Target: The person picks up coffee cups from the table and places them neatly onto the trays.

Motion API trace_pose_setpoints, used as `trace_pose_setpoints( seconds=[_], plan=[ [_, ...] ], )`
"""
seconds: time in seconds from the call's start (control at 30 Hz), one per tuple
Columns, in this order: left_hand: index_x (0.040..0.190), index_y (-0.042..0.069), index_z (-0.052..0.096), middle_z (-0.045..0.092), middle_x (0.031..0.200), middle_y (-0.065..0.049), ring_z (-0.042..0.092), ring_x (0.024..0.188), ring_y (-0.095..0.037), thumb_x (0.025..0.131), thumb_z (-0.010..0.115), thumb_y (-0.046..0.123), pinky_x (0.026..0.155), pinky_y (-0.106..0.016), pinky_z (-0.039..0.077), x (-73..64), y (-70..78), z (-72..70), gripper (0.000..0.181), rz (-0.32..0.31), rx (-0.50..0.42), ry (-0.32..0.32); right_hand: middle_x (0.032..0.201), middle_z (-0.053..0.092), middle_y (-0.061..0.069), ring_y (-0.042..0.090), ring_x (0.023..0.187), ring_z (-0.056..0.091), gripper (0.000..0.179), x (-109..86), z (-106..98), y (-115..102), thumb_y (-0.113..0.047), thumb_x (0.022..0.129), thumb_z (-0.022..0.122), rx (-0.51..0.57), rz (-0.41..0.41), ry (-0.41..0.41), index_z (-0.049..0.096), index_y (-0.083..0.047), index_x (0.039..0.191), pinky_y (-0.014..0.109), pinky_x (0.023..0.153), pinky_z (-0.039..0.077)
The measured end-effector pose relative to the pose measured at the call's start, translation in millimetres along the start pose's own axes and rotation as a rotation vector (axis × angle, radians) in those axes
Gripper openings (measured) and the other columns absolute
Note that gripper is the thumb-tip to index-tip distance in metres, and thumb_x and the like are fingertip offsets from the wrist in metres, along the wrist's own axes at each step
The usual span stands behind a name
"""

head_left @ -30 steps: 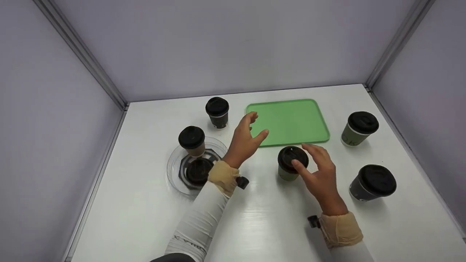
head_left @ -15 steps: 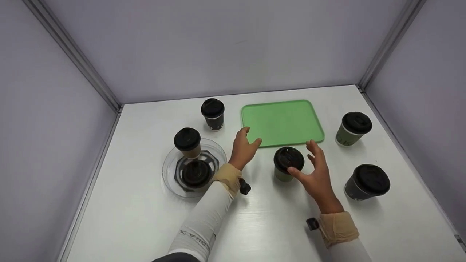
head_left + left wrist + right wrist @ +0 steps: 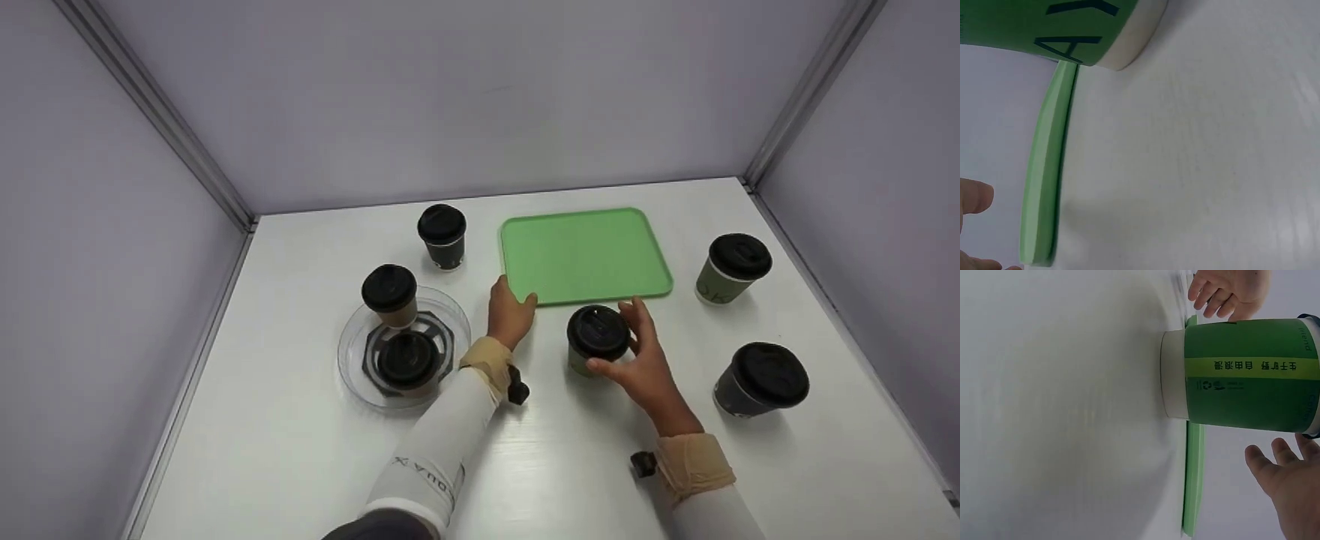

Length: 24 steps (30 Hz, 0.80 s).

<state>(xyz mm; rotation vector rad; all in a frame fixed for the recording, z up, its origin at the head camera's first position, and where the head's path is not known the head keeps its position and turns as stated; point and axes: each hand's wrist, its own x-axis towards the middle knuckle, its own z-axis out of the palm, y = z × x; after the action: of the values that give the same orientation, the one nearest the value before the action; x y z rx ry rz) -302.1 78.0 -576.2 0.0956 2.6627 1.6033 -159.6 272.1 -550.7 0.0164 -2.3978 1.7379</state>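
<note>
My left hand [image 3: 512, 313] is at the near left corner of a green tray [image 3: 585, 259], its fingers loosely bent with the thumb apart. Right of it stands an upright paper cup [image 3: 598, 334] with a green sleeve and black lid, just in front of the tray. My right hand [image 3: 645, 371] is spread at this cup's right side, thumb toward its front and fingers behind. In the right wrist view the fingertips [image 3: 1255, 453] of that hand are close beside the green cup, with a gap showing. Part of the cup also shows in the left wrist view.
A clear round plate [image 3: 352, 382] at left carries a brown cup [image 3: 390, 289] and another lidded cup [image 3: 409, 360]. A dark cup [image 3: 444, 232] stands behind it. At right stand a green cup [image 3: 731, 266] and a dark cup [image 3: 761, 379]. Walls enclose the table [image 3: 270, 450].
My left hand has lowered and drawn back from over the tray to its near left corner. My right hand has moved closer around the green cup, which stays in place.
</note>
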Motion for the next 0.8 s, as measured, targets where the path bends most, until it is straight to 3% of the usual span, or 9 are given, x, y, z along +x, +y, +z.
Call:
trace_pose_setpoints(
  seconds=[0.17,0.47,0.8],
  plan=[
    [0.146,-0.007,0.032,0.041,0.145,-0.022,0.039,0.134,-0.032,0.094,0.064,0.018,0.108,-0.039,0.032,1.0,-11.4,5.0,0.067,-0.015,0.091,0.010,0.154,0.031,0.011,0.028,0.141,0.025,0.123,4.4,-1,8,-0.003,0.070,0.087,0.057,-0.002,-0.053,0.002,-0.016,0.157,0.054,0.111,0.018],
    [0.131,-0.006,0.051,0.058,0.120,-0.019,0.053,0.115,-0.032,0.090,0.068,0.015,0.096,-0.043,0.040,1.9,-28.9,13.4,0.049,0.140,0.352,0.180,0.150,0.034,0.021,0.037,0.139,0.029,0.123,9.7,-3,15,-0.004,0.067,0.089,0.063,0.092,-0.112,0.007,-0.017,0.157,0.058,0.110,0.020],
    [0.138,-0.005,0.047,0.052,0.136,-0.017,0.039,0.133,-0.036,0.094,0.061,0.011,0.111,-0.043,0.026,2.0,-36.0,20.4,0.049,0.150,0.434,0.113,0.150,0.037,0.015,0.035,0.135,0.035,0.111,10.4,-7,15,-0.002,0.063,0.090,0.008,0.119,-0.115,0.025,-0.010,0.153,0.056,0.106,0.029]
  ],
)
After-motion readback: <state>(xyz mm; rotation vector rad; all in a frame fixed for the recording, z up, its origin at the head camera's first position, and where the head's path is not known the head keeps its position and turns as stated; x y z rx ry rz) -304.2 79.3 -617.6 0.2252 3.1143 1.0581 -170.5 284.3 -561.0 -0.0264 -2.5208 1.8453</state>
